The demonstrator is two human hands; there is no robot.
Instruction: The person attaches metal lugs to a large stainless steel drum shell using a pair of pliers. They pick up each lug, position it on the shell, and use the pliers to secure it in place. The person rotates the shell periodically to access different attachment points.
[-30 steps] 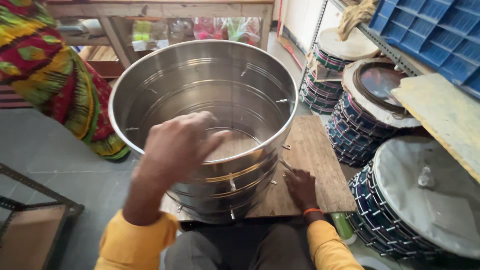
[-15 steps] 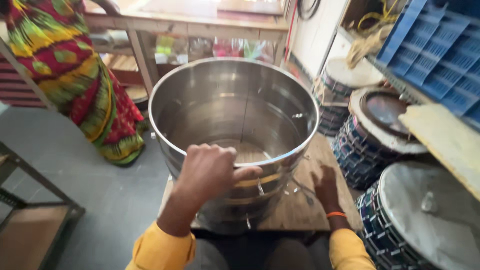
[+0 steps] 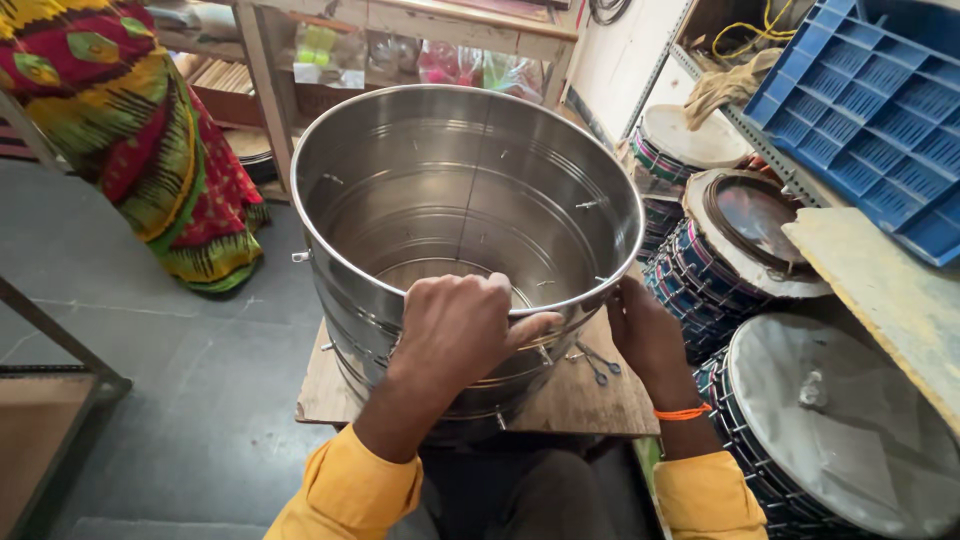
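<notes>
A large shiny steel drum shell (image 3: 470, 180), open at the top, stands on a wooden board (image 3: 590, 400). My left hand (image 3: 455, 330) grips its near rim, fingers curled over the edge. My right hand (image 3: 645, 335) presses against the shell's outer right side near the rim, an orange thread on the wrist. Small bolts stick through the shell's wall. A pair of small metal tools (image 3: 598, 362) lies on the board by my right hand.
Finished drums (image 3: 740, 240) with laced sides are stacked at the right, one large drum head (image 3: 840, 420) nearest. A blue plastic crate (image 3: 870, 100) and a wooden plank (image 3: 880, 290) sit above them. A person in a colourful garment (image 3: 130, 130) stands at the left. A metal frame (image 3: 60, 400) is at the lower left.
My left hand has come down onto the near rim and gripped it. My right hand rose from the board to the shell's side. The view shifted closer.
</notes>
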